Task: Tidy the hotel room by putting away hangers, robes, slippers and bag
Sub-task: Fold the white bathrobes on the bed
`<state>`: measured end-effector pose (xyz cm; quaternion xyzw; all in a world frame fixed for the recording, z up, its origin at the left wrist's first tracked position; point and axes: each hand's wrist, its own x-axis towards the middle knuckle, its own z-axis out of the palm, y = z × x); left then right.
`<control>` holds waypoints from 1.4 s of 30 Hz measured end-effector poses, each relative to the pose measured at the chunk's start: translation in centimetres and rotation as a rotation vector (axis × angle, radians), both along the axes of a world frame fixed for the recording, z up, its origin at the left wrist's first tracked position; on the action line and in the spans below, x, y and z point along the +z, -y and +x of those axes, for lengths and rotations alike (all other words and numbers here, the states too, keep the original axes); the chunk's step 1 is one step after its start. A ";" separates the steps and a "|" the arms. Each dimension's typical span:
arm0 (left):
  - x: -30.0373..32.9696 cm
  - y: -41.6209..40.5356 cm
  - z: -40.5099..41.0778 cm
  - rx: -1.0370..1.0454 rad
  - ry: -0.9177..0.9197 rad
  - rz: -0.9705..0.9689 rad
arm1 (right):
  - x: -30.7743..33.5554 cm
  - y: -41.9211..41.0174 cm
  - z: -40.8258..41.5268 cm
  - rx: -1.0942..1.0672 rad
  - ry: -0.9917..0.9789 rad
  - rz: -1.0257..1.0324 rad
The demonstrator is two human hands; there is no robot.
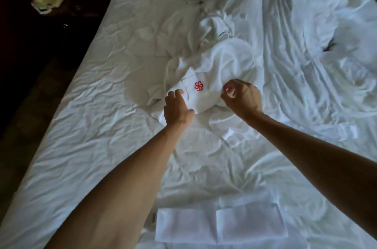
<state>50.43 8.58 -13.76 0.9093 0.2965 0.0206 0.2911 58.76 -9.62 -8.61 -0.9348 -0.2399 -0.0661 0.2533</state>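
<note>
Presently your left hand (176, 109) lies with fingers straight and relaxed on the near-left edge of the white robe (206, 77), touching it without gripping, while your right hand (241, 95) is curled and pinches a small fold of the cloth at the robe's right side. The risk is plain: you hold the robe at one point only, so if you lift now the heap will likely unroll, the loose sleeve or belt will trail over the bed sheet (91, 126), and you may gather sheet along with robe, since both are white and rumpled alike in this dim light. A pinch that shallow could also slip out under the weight of thick cloth. As to condition, the robe sits bunched in the middle of the bed, unfolded, with a red pinwheel emblem (198, 86) facing up between your hands; a second crumpled white garment (214, 26) lies just beyond it, touching it. Whether that is another robe cannot be told. A folded white cloth (220, 222) lies flat at the near edge.
</note>
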 end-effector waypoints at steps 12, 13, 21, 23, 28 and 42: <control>-7.5 -6.2 1.1 0.022 -0.050 0.093 | -3.2 -8.5 11.1 0.109 0.289 -0.498; -7.3 -6.1 0.7 0.014 -0.030 0.080 | -2.6 -8.2 11.9 0.089 0.246 -0.543; -4.0 -2.9 -7.0 -0.041 -0.161 -0.005 | -3.7 -1.5 3.5 0.082 -0.474 -0.273; -3.7 -1.7 -10.7 -0.102 -0.230 0.024 | -4.6 1.3 -1.1 0.057 -0.533 -0.196; -4.4 1.0 -22.2 -0.277 -0.511 0.116 | -7.3 8.5 -14.1 -0.003 -0.785 -0.133; -3.6 6.6 -43.0 -0.383 -0.660 0.114 | -10.4 17.2 -36.1 0.034 -0.648 -0.141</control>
